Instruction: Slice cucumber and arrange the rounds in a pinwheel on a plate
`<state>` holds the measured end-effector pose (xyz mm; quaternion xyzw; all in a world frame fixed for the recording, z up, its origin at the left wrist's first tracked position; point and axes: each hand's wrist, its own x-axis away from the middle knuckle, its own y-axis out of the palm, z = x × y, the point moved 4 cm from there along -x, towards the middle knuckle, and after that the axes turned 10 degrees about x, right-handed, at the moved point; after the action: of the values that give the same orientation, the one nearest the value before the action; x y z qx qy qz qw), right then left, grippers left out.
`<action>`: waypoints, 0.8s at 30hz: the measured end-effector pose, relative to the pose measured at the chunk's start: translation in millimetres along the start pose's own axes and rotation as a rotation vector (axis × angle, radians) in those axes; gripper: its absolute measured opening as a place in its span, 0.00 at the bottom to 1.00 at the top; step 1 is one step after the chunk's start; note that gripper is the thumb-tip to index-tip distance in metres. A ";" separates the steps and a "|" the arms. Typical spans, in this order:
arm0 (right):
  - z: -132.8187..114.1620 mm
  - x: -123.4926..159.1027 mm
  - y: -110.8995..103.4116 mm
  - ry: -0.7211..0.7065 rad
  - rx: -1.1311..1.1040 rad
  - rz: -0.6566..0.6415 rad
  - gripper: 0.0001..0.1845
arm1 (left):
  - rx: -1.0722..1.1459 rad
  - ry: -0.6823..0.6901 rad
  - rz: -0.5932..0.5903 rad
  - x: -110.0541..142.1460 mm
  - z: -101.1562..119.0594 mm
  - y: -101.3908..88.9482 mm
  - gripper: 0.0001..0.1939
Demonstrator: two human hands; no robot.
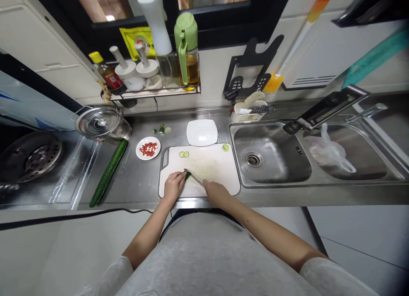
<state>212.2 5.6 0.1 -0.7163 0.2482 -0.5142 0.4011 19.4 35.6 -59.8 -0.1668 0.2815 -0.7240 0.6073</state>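
My right hand (217, 194) grips a knife (195, 177), its blade slanting up and left over the white cutting board (220, 170). Against the blade lies a dark green piece of cucumber (188, 175), partly hidden. The bent fingers of my left hand (174, 186) press on it from the left. Two pale cucumber slices (183, 154) lie near the board's far left side, and more slices (226, 147) rest at its far right corner. Wet smears mark the middle of the board.
A whole cucumber (108, 173) and a plate of chopped red bits (148, 148) lie left of the board. Behind it sits a white square plate (202, 133). Cucumber ends (161, 128) lie near a steel pot (104, 123). At right is the sink (271, 155).
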 end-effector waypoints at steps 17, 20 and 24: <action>-4.0 -9.9 0.2 -0.027 -0.017 -0.026 0.16 | -0.168 0.126 0.027 1.8 -0.9 2.2 0.14; -4.5 -10.3 1.0 -0.031 0.007 -0.011 0.14 | -0.178 0.132 0.022 1.9 -0.3 2.2 0.14; -5.6 -8.8 1.8 -0.029 0.023 -0.021 0.16 | -0.186 0.131 0.024 1.8 0.3 2.4 0.14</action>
<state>204.0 9.6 -5.2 -0.7216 0.2288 -0.5109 0.4073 21.1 33.6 -61.3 -0.1715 0.3887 -0.6968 0.5779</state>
